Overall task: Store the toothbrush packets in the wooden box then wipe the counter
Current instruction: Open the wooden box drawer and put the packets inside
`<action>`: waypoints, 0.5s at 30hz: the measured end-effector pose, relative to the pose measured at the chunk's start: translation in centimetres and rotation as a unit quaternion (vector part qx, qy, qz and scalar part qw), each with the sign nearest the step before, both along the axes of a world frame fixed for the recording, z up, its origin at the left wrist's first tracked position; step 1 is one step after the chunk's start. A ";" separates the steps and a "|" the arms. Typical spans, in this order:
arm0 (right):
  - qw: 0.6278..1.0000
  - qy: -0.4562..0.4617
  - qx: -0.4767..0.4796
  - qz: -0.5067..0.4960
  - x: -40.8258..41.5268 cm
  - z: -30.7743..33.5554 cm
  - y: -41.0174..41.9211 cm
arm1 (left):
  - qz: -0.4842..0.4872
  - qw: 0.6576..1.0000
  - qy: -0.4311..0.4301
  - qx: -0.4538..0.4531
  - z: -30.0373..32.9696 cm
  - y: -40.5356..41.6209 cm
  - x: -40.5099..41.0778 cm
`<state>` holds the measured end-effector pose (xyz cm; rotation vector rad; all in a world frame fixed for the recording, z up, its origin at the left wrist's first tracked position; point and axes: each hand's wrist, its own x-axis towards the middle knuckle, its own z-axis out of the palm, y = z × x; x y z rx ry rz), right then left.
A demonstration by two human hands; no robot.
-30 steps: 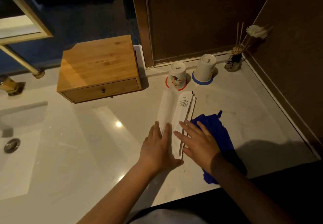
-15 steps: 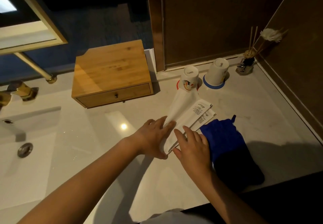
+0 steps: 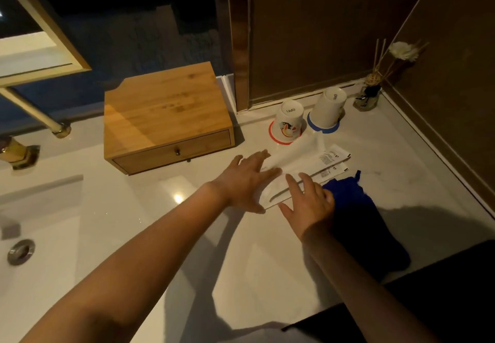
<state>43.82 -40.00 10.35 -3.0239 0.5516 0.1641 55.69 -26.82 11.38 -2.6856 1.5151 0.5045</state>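
Note:
Several white toothbrush packets (image 3: 308,162) lie fanned on the white counter (image 3: 262,275), in front of two upturned cups. My left hand (image 3: 246,182) rests flat on the packets' left end with fingers spread. My right hand (image 3: 308,203) presses flat on their near end, fingers apart, its edge over a blue cloth (image 3: 359,219) lying to the right. Neither hand grips a packet. The wooden box (image 3: 163,109) stands behind and left of my hands, its single drawer closed, with a small knob (image 3: 177,152) at the front.
An upturned cup on a red coaster (image 3: 288,121) and another on a blue coaster (image 3: 328,111) stand by the back wall. A reed diffuser (image 3: 368,96) fills the back right corner. A sink basin with drain (image 3: 21,251) and brass tap (image 3: 16,152) lie left.
The packets have swung from pointing away from me to lying slanted toward the right and have fanned apart. Both hands stay flat on them, the left now further over their left end.

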 end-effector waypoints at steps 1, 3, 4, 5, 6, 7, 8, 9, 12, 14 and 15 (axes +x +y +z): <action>1.000 0.005 -0.007 -0.010 0.3 0.0 -0.2 | 0.006 1.000 -0.009 -0.008 0.1 0.0 0.1; 0.999 0.013 -0.038 -0.025 0.2 0.2 -0.3 | 0.016 0.999 -0.020 -0.032 0.6 0.5 0.0; 0.998 0.005 -0.052 -0.034 -0.1 0.5 -0.1 | 0.017 0.998 -0.025 -0.052 1.1 1.0 -0.2; 0.997 -0.016 -0.058 -0.038 -0.3 0.8 0.3 | 0.013 0.996 -0.035 -0.079 1.7 1.8 -0.3; 0.997 -0.050 -0.056 -0.033 -0.5 1.0 0.7 | 0.003 0.992 -0.056 -0.112 2.4 2.8 -0.3; 0.994 -0.092 -0.050 -0.022 -0.5 1.3 1.2 | -0.009 0.985 -0.090 -0.145 3.2 4.0 0.1; 0.990 -0.130 -0.044 -0.008 -0.3 1.6 1.8 | -0.016 0.976 -0.128 -0.177 4.0 5.3 0.8; 0.990 -0.139 -0.036 0.009 0.0 1.9 2.4 | -0.012 0.966 -0.160 -0.203 4.6 6.8 1.9; 0.993 -0.098 0.008 0.070 1.8 2.8 5.1 | 0.073 0.961 -0.183 -0.193 6.0 11.1 5.7; 0.987 -0.099 0.061 0.109 3.0 3.0 7.1 | 0.160 0.963 -0.158 -0.150 6.1 13.5 8.2; 0.983 -0.105 0.086 0.125 3.7 3.1 8.1 | 0.197 0.961 -0.144 -0.132 5.9 14.5 9.3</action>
